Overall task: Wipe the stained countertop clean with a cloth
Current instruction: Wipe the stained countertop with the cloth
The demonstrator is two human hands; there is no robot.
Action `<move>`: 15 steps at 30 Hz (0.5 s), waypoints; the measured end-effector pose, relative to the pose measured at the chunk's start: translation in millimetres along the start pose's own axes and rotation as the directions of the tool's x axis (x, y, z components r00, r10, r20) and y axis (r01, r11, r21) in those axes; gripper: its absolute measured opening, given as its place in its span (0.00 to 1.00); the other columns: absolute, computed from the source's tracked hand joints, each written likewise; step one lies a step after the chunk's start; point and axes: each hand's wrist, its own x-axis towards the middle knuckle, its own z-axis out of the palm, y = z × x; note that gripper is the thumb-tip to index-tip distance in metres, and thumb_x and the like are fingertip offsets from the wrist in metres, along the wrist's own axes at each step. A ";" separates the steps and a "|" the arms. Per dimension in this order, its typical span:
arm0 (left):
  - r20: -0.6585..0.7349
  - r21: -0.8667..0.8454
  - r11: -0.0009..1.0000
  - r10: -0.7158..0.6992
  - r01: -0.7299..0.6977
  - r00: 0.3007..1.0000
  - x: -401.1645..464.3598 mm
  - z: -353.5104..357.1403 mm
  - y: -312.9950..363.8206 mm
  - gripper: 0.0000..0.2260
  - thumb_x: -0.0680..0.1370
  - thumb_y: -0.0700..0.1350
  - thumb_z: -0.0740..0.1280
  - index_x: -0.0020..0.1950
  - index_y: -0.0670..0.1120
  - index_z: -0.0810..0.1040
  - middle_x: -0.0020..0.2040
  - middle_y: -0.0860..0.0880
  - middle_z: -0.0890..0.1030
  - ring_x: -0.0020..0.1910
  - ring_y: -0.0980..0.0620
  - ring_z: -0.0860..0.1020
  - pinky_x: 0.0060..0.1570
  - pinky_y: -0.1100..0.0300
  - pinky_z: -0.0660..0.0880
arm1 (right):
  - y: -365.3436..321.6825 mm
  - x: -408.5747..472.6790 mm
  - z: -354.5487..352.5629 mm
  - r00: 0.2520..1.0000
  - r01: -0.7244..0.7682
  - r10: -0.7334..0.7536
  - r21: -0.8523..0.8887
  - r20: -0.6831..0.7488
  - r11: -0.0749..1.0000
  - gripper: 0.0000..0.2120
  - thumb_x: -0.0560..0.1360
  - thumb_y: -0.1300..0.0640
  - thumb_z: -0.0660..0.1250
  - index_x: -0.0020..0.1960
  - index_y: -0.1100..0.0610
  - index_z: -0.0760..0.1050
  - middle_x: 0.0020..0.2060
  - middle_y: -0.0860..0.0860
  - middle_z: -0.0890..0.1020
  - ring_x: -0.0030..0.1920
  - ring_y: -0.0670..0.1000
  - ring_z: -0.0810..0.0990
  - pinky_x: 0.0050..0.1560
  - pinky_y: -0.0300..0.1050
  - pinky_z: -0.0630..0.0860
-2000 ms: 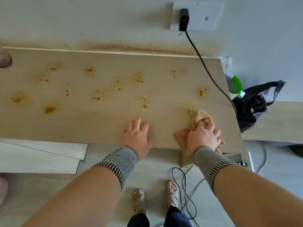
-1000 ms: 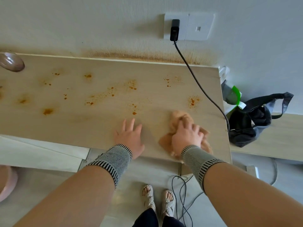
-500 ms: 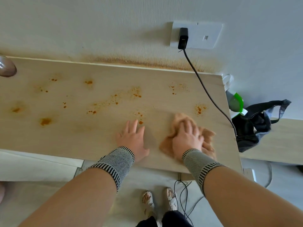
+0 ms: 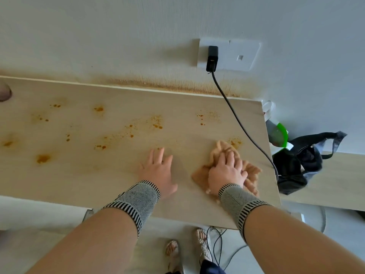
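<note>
A pale wooden countertop [image 4: 118,175] runs along the wall, spotted with several orange-brown stains [image 4: 43,158]. A crumpled tan cloth [image 4: 250,173] lies near the right end of the top. My right hand [image 4: 227,171] presses down on the cloth with its fingers spread flat over it. The cloth's far edge touches a stain [image 4: 236,142] near the cable. My left hand [image 4: 158,171] rests palm down on the bare wood just left of the cloth, holding nothing.
A black charger [image 4: 212,58] sits in a wall socket; its cable [image 4: 243,129] crosses the counter's right end and drops over the edge. A black bag [image 4: 300,165] and a green-and-white bottle [image 4: 278,135] sit right of the counter. An orange smear [image 4: 177,88] marks the wall.
My right hand has pushed the cloth from the near right corner up and back toward the stain by the cable. The stain near the cloth's earlier spot is gone. My left hand stayed flat.
</note>
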 end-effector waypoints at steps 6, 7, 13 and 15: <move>0.004 0.021 0.999 -0.027 0.027 1.000 6.6 -0.6 12.8 0.41 0.74 0.59 0.68 0.80 0.53 0.49 0.80 0.51 0.36 0.79 0.44 0.37 0.73 0.34 0.50 | -1.6 2.6 1.3 0.896 0.443 -0.436 -0.152 0.083 0.883 0.28 0.79 0.58 0.57 0.78 0.48 0.58 0.79 0.46 0.52 0.76 0.56 0.52 0.74 0.58 0.55; 0.006 0.025 0.999 -0.032 0.032 0.999 8.1 -1.1 14.4 0.40 0.74 0.59 0.68 0.80 0.53 0.49 0.80 0.51 0.36 0.79 0.43 0.37 0.73 0.34 0.50 | 8.9 7.5 -2.1 0.946 0.324 -0.325 -0.115 0.017 0.939 0.29 0.77 0.59 0.58 0.77 0.49 0.59 0.78 0.46 0.55 0.75 0.56 0.55 0.72 0.58 0.57; 0.028 0.023 0.998 -0.066 0.065 0.997 11.0 -1.5 18.3 0.40 0.76 0.59 0.67 0.80 0.54 0.48 0.80 0.51 0.37 0.78 0.43 0.36 0.73 0.33 0.48 | 17.0 22.6 -9.4 0.998 -0.047 0.046 -0.026 -0.045 0.999 0.28 0.80 0.51 0.51 0.79 0.53 0.51 0.79 0.51 0.50 0.75 0.59 0.53 0.70 0.61 0.57; 0.031 0.018 0.998 -0.062 0.061 0.998 11.1 -1.2 17.3 0.39 0.77 0.58 0.67 0.80 0.53 0.48 0.80 0.52 0.38 0.78 0.44 0.36 0.73 0.32 0.48 | -0.5 16.8 -4.2 0.968 0.251 -0.249 -0.090 0.032 0.964 0.29 0.81 0.50 0.51 0.80 0.51 0.50 0.80 0.48 0.48 0.77 0.58 0.49 0.73 0.61 0.54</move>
